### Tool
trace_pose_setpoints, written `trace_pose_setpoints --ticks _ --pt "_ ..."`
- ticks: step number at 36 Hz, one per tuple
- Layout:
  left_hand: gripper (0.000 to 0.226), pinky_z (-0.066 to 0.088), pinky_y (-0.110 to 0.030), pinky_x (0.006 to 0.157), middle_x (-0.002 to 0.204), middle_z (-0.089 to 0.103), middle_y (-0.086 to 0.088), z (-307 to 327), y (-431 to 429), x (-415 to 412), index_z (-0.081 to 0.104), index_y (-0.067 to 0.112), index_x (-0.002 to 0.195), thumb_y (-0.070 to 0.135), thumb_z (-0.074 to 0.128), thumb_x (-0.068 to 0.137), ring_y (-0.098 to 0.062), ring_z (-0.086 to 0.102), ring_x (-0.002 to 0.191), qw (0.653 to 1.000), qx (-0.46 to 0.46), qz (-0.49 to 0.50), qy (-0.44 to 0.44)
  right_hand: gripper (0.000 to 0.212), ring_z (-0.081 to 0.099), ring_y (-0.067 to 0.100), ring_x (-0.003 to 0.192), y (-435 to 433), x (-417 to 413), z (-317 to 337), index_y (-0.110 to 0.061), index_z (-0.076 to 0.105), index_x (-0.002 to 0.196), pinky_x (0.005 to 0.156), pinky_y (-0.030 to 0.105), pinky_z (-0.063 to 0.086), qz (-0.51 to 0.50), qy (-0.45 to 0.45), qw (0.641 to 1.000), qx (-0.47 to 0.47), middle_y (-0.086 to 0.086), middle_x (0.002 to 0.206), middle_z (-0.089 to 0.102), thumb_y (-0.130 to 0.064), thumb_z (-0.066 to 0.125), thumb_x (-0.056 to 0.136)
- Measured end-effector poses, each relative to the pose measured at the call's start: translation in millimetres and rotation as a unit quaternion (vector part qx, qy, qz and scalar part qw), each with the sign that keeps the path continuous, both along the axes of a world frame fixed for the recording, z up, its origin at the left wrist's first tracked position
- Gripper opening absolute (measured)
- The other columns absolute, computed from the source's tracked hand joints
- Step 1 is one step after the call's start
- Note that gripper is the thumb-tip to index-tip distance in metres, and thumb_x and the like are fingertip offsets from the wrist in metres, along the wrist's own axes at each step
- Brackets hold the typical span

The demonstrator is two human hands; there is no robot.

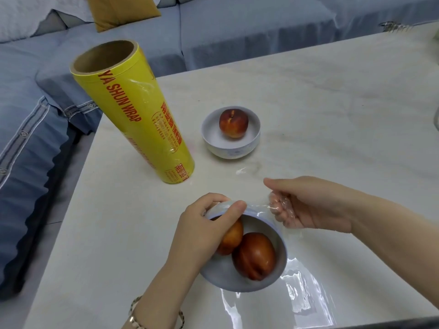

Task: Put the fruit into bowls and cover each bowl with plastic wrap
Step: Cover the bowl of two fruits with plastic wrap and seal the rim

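While our left hand grips the rim of the near bowl, our right hand holds a bunched bit of clear plastic wrap in its curled fingers. We count two bowls on the white table. The near bowl has two fruits, a darker peach and a lighter peach. The far bowl has one peach. The one sheet of wrap also lies on the table beside the near bowl. One yellow wrap roll stands up on the left.

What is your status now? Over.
Left hand holds near bowl rim, right hand grips plastic wrap. Wrap partly over bowl, two peaches inside. Far bowl looks uncovered. Roll stands clear.
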State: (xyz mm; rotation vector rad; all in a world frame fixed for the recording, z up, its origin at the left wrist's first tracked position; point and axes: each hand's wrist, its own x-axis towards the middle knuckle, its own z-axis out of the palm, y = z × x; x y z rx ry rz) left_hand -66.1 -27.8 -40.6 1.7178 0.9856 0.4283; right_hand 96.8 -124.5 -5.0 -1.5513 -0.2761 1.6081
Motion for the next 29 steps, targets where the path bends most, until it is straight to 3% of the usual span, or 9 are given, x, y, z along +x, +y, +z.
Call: trace_pose_setpoints --ticks 3,7,10,17,21,25,29 --pt "0.046 0.044 -0.007 0.064 0.074 0.068 0.018 0.9 -1.0 1.7 0.067 0.030 0.072 0.066 0.058 0.044 0.003 0.061 0.073 1.000 0.004 -0.004 0.004 0.042 0.043 0.010 0.041 1.8 1.3 4.0 -0.015 0.048 0.051 0.046 0.016 0.038 0.066 -0.047 0.996 -0.042 0.000 0.047 0.047 -0.044 0.062 0.079" --pt "0.051 0.045 -0.011 0.064 0.074 0.067 0.019 2.5 -2.4 3.8 0.066 0.028 0.073 0.069 0.055 0.044 0.002 0.061 0.075 0.999 0.022 -0.014 0.025 0.042 0.039 0.010 0.039 0.1 -0.3 6.8 -0.014 0.047 0.050 0.046 0.018 0.034 0.106 -0.102 0.988 -0.053 -0.002 0.040 0.043 -0.033 0.067 0.081" --pt "0.053 0.046 -0.017 0.068 0.075 0.067 0.019 2.7 -2.9 5.5 0.066 0.028 0.074 0.069 0.055 0.044 0.001 0.062 0.076 0.999 0.024 -0.014 0.034 0.040 0.039 0.010 0.039 -3.4 0.1 9.0 -0.013 0.048 0.049 0.047 0.019 0.036 0.122 -0.110 0.985 -0.053 -0.002 0.040 0.044 -0.027 0.067 0.082" --pt "0.053 0.049 -0.020 0.070 0.075 0.068 0.017 4.7 -7.4 7.5 0.067 0.028 0.075 0.071 0.055 0.046 -0.002 0.063 0.076 0.998 0.040 -0.025 0.044 0.049 0.039 0.012 0.039 -5.7 4.1 14.0 -0.015 0.049 0.037 0.042 0.016 0.035 0.156 -0.113 0.979 -0.073 0.001 0.041 0.043 -0.034 0.069 0.078" --pt "0.055 0.050 -0.021 0.069 0.074 0.068 0.017 4.9 -8.4 8.7 0.067 0.027 0.075 0.071 0.055 0.044 -0.003 0.063 0.077 0.998 0.041 -0.015 0.044 0.030 0.043 0.009 0.041 -7.4 8.4 16.3 -0.010 0.056 0.056 0.044 0.016 0.040 0.170 -0.119 0.976 -0.062 0.000 0.045 0.050 -0.021 0.067 0.081" --pt "0.054 0.047 -0.019 0.069 0.074 0.068 0.017 3.7 -4.5 6.5 0.067 0.027 0.074 0.071 0.054 0.044 -0.002 0.063 0.077 0.999 0.027 -0.003 0.041 0.007 0.048 0.005 0.043 -12.5 4.9 12.1 -0.014 0.063 0.078 0.048 0.015 0.038 0.099 -0.165 0.981 0.027 -0.001 0.059 0.062 -0.010 0.062 0.084" --pt "0.055 0.046 -0.019 0.070 0.075 0.068 0.018 2.2 -2.6 4.8 0.067 0.028 0.075 0.071 0.054 0.044 -0.003 0.063 0.080 0.999 0.023 0.005 0.043 0.016 0.047 0.003 0.043 -15.5 -2.5 3.4 -0.019 0.068 0.083 0.048 0.013 0.039 0.033 -0.179 0.979 0.087 -0.005 0.064 0.070 -0.006 0.058 0.087"
